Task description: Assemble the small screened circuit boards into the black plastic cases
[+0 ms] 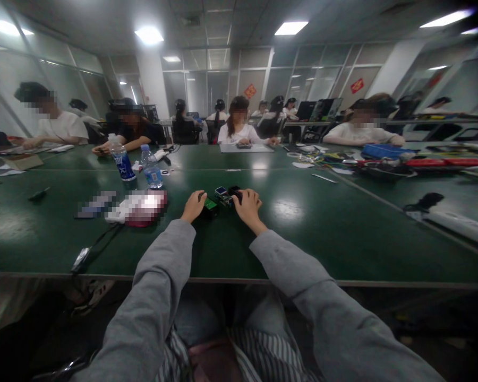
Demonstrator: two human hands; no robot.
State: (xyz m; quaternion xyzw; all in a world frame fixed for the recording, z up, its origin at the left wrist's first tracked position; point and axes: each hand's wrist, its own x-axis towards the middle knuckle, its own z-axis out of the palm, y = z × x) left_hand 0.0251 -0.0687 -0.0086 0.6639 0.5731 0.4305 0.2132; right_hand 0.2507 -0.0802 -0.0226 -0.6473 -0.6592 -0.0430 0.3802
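Note:
My left hand [194, 206] is closed on the left side of a small black box [211, 213], which has a bright green face on top. To its right lies a small circuit board [225, 200] with a little screen [221, 191] at its far end. My right hand [248, 207] is at the board's right side, thumb and fingers closed around a small black part [235, 192]. Much of that part is hidden by the fingers, so its exact kind is unclear. Both forearms, in grey sleeves, reach over the table's near edge.
Two water bottles [122, 158] stand left on the green table [318, 244], behind a pink-and-white object [143, 208]. A power strip [458, 225] lies right; cables and a blue pouch [386, 152] are at far right. People [239, 130] sit across the table.

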